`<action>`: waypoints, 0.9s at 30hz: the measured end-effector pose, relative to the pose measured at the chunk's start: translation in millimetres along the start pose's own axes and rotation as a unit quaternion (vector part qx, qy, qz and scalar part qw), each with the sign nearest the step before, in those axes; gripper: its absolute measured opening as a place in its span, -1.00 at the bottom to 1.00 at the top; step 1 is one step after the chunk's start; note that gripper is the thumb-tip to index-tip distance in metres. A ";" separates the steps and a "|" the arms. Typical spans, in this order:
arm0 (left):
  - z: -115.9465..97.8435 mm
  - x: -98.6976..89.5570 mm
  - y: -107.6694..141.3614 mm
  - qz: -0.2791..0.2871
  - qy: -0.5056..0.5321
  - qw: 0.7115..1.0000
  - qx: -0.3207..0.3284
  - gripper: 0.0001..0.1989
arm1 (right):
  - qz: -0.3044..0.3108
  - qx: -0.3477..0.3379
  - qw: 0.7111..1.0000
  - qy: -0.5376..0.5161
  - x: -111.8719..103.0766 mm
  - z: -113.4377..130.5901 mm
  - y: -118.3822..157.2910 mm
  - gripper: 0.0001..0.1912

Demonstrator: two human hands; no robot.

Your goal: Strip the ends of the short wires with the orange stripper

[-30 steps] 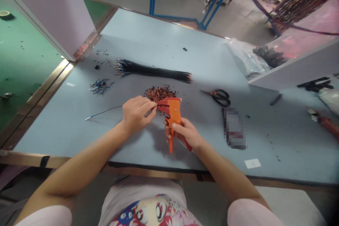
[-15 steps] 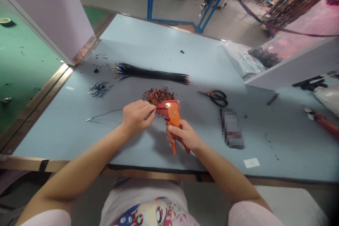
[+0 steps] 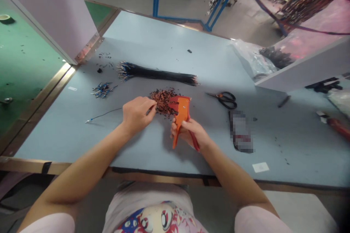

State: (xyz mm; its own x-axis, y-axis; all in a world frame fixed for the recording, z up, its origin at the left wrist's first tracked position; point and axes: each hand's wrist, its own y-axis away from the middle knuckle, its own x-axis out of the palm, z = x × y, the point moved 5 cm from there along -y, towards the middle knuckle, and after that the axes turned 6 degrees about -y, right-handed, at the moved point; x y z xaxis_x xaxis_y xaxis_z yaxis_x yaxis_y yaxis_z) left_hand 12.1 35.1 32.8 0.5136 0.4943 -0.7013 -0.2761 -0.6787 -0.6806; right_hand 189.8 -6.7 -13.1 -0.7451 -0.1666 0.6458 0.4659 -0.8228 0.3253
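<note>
My left hand pinches a thin black wire, whose blue-and-silver terminal end trails out to the left over the table. The wire's other end, by my fingertips, is too small to make out. In my right hand is an orange and red wire stripper, its handles spread and its jaws toward the left, apart from my left fingers. Behind and between the hands lies a heap of copper and black wire scraps. Beyond it rests a long bundle of black wires with blue terminals at its left end.
A small pile of blue terminal pieces lies at the left. To the right are black-handled scissors, a pixelated dark object, a white label and a red-handled tool. Upright panels border the table.
The wire stripper has moved right and away from my left hand, and its handles have spread. My left hand has shifted slightly left with the wire.
</note>
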 end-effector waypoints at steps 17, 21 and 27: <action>-3.8 -11.7 1.8 -0.054 -0.004 0.997 0.052 -0.90 | -0.007 -0.175 0.640 0.748 35.0 -8.4 13.8 -0.63; -19.8 -0.8 8.7 -0.006 -0.002 0.994 0.111 -0.90 | -0.127 -0.301 0.655 0.682 25.7 15.9 20.2 -0.78; -45.2 6.1 17.5 0.007 0.014 0.983 0.181 -0.89 | -0.180 -0.366 0.631 0.660 20.3 20.5 20.8 -0.90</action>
State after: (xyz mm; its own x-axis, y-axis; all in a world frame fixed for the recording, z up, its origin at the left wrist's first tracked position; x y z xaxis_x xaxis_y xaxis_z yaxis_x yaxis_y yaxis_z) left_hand 47.1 1.7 26.2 0.5286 0.4672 -0.7088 -0.5521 -0.4450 -0.7051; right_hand 194.2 -16.1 20.9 -0.7134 0.1928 -0.6737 0.1688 -0.8858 -0.4322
